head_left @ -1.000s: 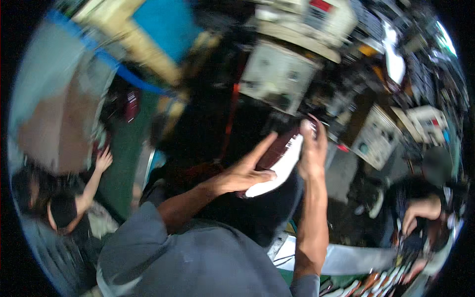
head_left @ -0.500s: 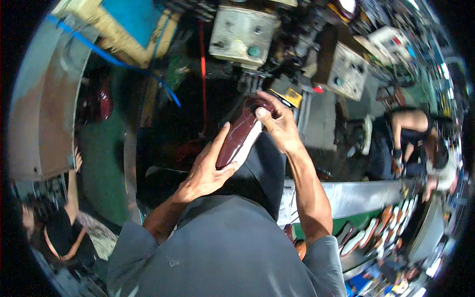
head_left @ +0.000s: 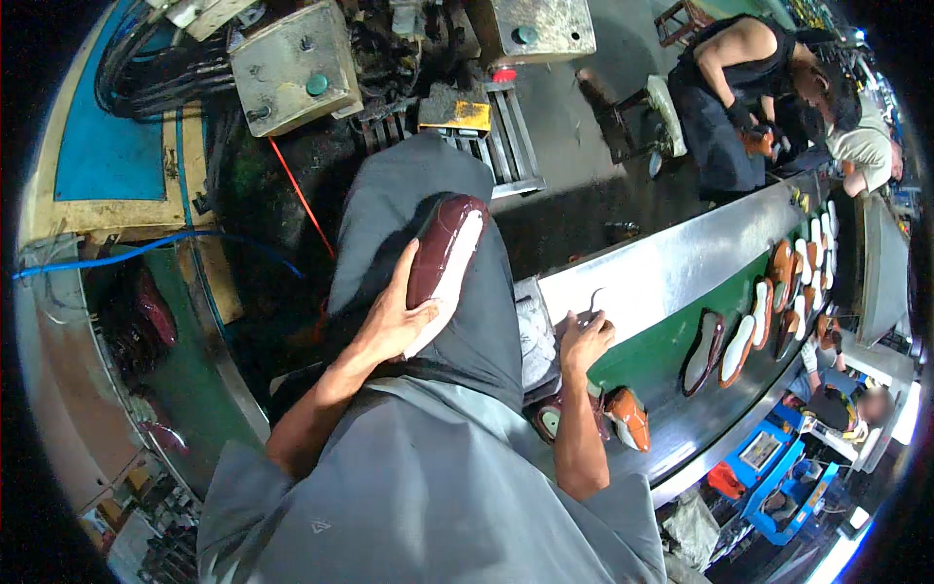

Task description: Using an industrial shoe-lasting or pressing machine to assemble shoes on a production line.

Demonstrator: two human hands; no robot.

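Note:
A glossy maroon shoe upper [head_left: 438, 248], with a pale sole side, lies tilted over my lap. My left hand [head_left: 392, 319] grips its lower end, thumb on the pale side and fingers along the maroon side. Off to the right, at the near end of a metal ledge [head_left: 662, 253], my right hand [head_left: 586, 343] is closed around a small dark hooked tool [head_left: 590, 310]. Its thin curved tip sticks up past the fingers; the rest is hidden in them. A grey cloth [head_left: 535, 341] lies just left of that hand.
A green conveyor belt [head_left: 637, 365] carries several brown, white and maroon shoes, including an orange-brown shoe [head_left: 628, 419] near my right forearm. Machine control boxes [head_left: 297, 70] stand ahead. A co-worker [head_left: 739, 88] bends over work at the far right. More maroon shoes [head_left: 156, 307] are at left.
My view has turned to the right. My right hand has let go of the shoe upper, moved to the ledge and closed on the hooked tool. My left hand alone keeps the upper.

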